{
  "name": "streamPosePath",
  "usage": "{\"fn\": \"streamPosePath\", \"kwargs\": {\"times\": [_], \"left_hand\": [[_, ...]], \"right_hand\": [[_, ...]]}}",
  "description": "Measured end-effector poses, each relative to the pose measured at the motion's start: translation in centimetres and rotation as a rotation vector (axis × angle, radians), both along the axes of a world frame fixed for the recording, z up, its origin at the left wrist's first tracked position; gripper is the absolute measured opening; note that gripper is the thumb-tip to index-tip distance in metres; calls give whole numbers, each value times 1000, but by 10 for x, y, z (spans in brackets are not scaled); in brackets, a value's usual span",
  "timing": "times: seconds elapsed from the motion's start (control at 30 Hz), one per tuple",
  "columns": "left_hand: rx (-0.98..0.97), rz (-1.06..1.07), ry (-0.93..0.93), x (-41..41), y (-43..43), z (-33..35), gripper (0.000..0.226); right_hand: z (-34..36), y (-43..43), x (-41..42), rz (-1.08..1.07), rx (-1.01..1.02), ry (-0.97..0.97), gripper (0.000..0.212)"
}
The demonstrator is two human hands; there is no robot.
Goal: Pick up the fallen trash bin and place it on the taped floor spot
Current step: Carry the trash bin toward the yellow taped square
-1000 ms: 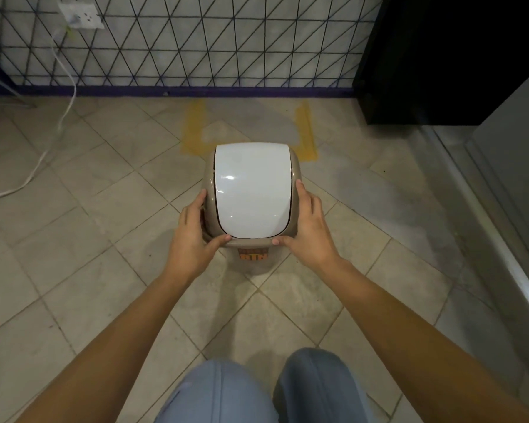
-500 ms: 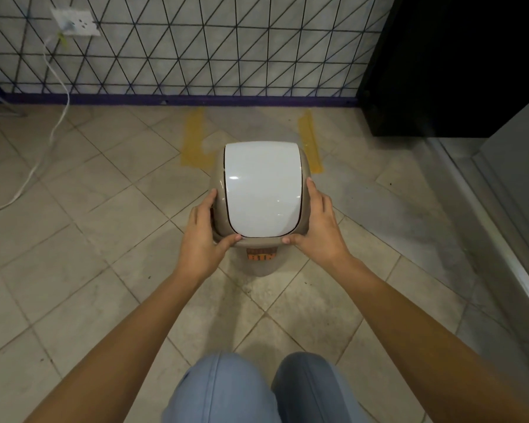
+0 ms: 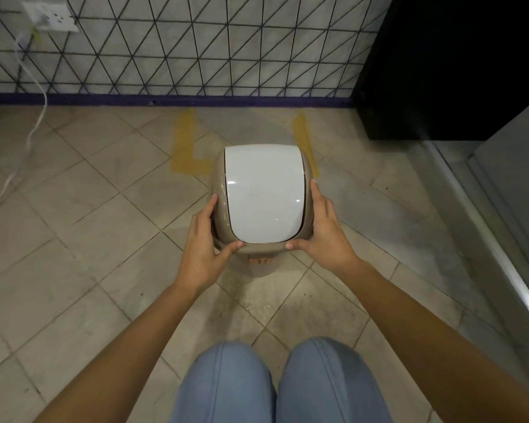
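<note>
Head view: upright trash bin [image 3: 261,195], just short of the yellow taped floor spot [image 3: 187,145], clasped at its rim by left hand [image 3: 203,239] and right hand [image 3: 321,230]; smooth, probably light plastic, best held at both sides.

Trash bin [image 3: 263,193] body: concealed beneath white lid [image 3: 264,190]; only tan rim and a small orange patch at the near base visible; patch markings too small to read. Contact with floor [image 3: 104,239]: not determinable. Yellow tape outline [image 3: 185,141]: near edge and part of right strip hidden behind bin. Left hand [image 3: 200,248] and right hand [image 3: 324,236]: fingers on the bin's sides partly out of sight. Wall outlet [image 3: 51,16] and white cable [image 3: 28,141]: cropped at frame edges. Dark unit [image 3: 446,65], upper right: no detail discernible. Both forearms and knees: cropped at bottom edge.
</note>
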State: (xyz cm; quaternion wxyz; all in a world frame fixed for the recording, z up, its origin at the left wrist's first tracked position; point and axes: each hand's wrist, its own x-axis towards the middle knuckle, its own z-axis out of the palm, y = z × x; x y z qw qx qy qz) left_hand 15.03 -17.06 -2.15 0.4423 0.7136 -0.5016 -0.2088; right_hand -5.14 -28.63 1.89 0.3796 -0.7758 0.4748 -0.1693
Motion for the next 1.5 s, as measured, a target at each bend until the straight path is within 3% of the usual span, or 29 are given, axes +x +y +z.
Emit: {"fn": "streamPosePath", "kwargs": {"times": [0.27, 1.03, 1.3, 1.5], "left_hand": [[-34, 60, -151, 5, -29, 4, 90], [-15, 22, -114, 75, -117, 10, 90], [37, 11, 58, 96, -146, 3, 96], [32, 32, 221, 102, -162, -4, 94]], "right_hand": [[-11, -20, 19, -8, -109, -25, 121], [-5, -109, 87, -65, -26, -12, 123], [-11, -153, 97, -101, 210, -50, 115], [-17, -177, 102, -65, 234, -70, 110]]}}
